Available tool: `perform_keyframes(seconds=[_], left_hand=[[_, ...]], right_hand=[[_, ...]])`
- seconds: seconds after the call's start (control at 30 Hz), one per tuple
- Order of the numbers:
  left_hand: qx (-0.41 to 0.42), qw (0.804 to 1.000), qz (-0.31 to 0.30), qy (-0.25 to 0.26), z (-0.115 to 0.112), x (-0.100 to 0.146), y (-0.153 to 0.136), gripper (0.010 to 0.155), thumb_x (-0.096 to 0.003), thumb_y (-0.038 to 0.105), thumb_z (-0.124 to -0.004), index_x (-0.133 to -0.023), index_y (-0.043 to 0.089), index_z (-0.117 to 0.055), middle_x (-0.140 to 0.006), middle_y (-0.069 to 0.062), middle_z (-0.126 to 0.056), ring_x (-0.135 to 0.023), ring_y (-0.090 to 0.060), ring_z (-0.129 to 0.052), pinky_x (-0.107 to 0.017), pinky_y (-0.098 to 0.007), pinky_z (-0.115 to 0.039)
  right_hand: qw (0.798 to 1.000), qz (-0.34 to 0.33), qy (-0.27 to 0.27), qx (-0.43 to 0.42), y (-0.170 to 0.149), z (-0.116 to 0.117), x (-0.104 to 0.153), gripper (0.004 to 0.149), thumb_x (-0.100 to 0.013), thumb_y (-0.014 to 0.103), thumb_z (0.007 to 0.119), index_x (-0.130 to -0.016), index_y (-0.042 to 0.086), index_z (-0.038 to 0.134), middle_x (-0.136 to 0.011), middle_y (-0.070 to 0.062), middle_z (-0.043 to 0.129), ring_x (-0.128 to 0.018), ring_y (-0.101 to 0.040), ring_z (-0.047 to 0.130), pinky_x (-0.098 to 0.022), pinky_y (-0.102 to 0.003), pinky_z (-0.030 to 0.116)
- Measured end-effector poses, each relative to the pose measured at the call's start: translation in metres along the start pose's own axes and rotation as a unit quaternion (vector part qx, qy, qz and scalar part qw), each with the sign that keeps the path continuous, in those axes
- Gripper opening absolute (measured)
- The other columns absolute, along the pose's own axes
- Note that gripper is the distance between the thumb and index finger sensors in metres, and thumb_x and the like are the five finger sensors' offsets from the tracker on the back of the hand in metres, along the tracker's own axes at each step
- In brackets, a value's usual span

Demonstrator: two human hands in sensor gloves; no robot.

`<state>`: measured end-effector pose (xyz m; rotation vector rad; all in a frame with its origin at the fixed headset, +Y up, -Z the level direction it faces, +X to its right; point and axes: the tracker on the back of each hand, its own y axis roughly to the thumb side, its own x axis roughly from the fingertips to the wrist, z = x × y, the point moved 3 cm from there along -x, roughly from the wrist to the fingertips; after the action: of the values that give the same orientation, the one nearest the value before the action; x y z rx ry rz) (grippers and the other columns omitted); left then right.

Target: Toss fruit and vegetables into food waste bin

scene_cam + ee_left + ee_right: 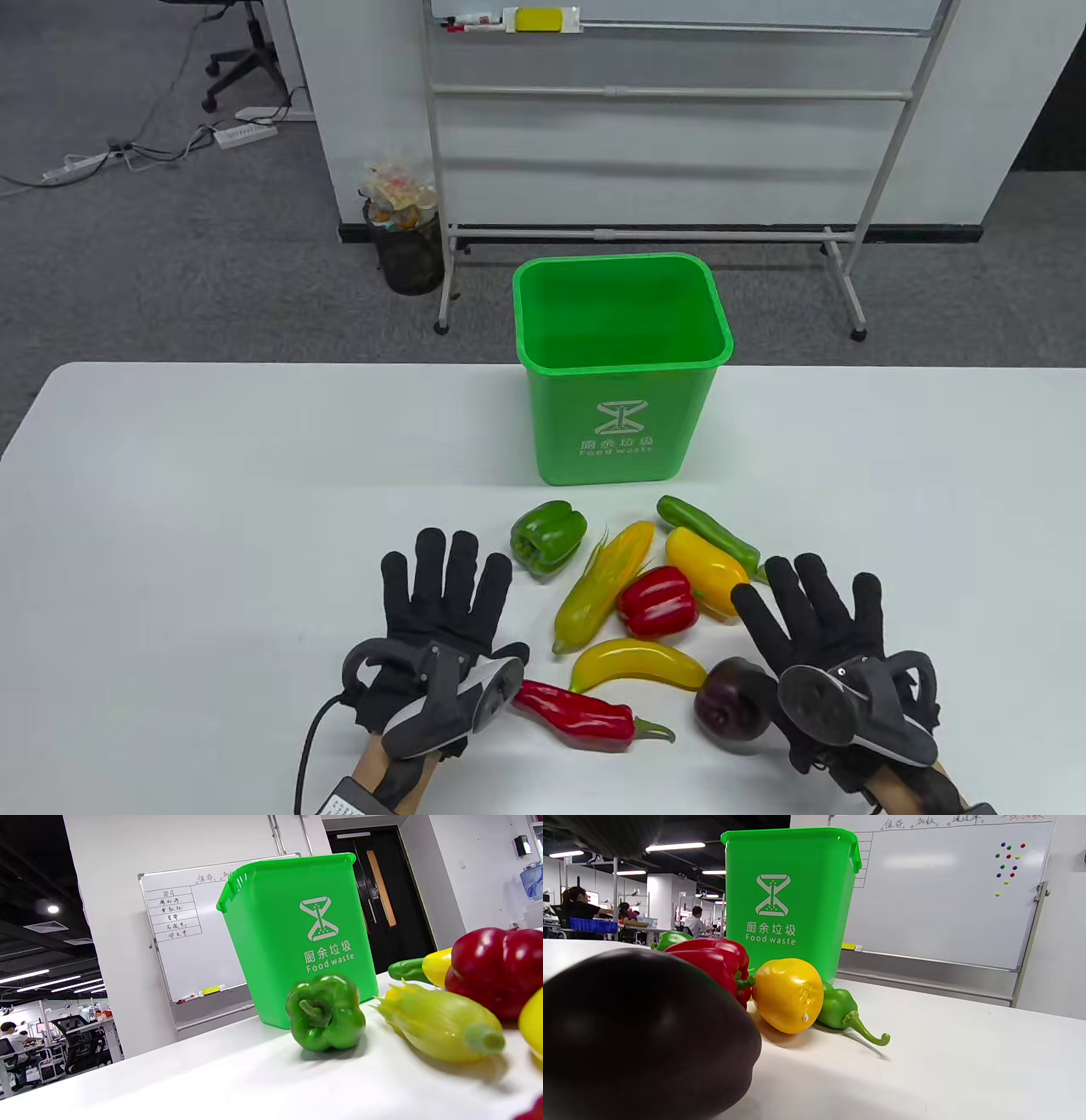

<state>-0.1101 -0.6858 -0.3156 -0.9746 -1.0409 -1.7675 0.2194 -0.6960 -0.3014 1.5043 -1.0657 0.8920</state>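
Overhead and wrist views of the sorting set-up. The green food waste bin point(622, 373) stood upright near the far edge of the white bench point(170, 509), its mouth open to the camera and its labelled wall facing the person. Directly in front of it lay the produce in a loose cluster: a green bell pepper point(547, 536), a corn cob point(602, 586), a red bell pepper point(658, 601) touching the cob, a yellow pepper point(704, 570) beside a long green chilli point(708, 525), a banana point(638, 663), a red chilli point(577, 715) and a dark purple eggplant point(731, 706). The left hand point(441, 620) lay flat on the bench, fingers spread, gripping nothing, just left of the red chilli. The right hand point(814, 628) was likewise spread and flat, holding nothing, with its thumb side against the eggplant and its fingertips near the yellow pepper.
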Motion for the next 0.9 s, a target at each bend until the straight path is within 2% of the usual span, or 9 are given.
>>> perform_keyframes(seconds=[0.57, 0.73, 0.83, 0.9], left_hand=[[0.010, 1.000, 0.017, -0.019, -0.017, 0.004, -0.018, 0.090, -0.0366, 0.068, -0.052, -0.109, 0.020, -0.029, -0.114, -0.023, -0.009, -0.105, -0.057, -0.016, -0.069, -0.077, -0.023], [0.014, 1.000, 0.018, -0.014, -0.017, 0.004, -0.018, 0.089, -0.0370, 0.068, -0.052, -0.109, 0.020, -0.030, -0.114, -0.023, -0.009, -0.105, -0.056, -0.017, -0.069, -0.077, -0.024], [0.012, 1.000, 0.016, -0.016, -0.018, 0.004, -0.017, 0.088, -0.0374, 0.067, -0.053, -0.109, 0.020, -0.031, -0.114, -0.023, -0.011, -0.105, -0.056, -0.020, -0.069, -0.077, -0.026], [0.014, 1.000, 0.015, -0.018, -0.017, 0.004, -0.017, 0.088, -0.0376, 0.067, -0.054, -0.108, 0.019, -0.033, -0.114, -0.024, -0.014, -0.105, -0.056, -0.023, -0.070, -0.076, -0.029]], right_hand=[[0.999, -0.013, 0.003, -0.038, 0.006, 0.006, 0.000, 0.086, -0.041, 0.062, 0.066, -0.109, 0.036, 0.022, -0.118, -0.005, 0.012, -0.116, -0.038, 0.019, -0.073, -0.078, 0.018], [0.996, -0.015, 0.022, -0.087, 0.004, 0.012, -0.003, 0.082, -0.041, 0.056, 0.071, -0.109, 0.027, 0.035, -0.117, -0.009, 0.028, -0.113, -0.039, 0.040, -0.075, -0.073, 0.036], [0.990, -0.028, 0.040, -0.131, 0.001, 0.019, -0.005, 0.077, -0.040, 0.052, 0.075, -0.107, 0.029, 0.044, -0.115, -0.010, 0.036, -0.109, -0.040, 0.050, -0.074, -0.069, 0.045], [0.984, -0.042, 0.079, -0.154, 0.001, 0.031, -0.006, 0.078, -0.039, 0.054, 0.079, -0.107, 0.035, 0.044, -0.115, -0.009, 0.033, -0.109, -0.040, 0.047, -0.074, -0.070, 0.044]])
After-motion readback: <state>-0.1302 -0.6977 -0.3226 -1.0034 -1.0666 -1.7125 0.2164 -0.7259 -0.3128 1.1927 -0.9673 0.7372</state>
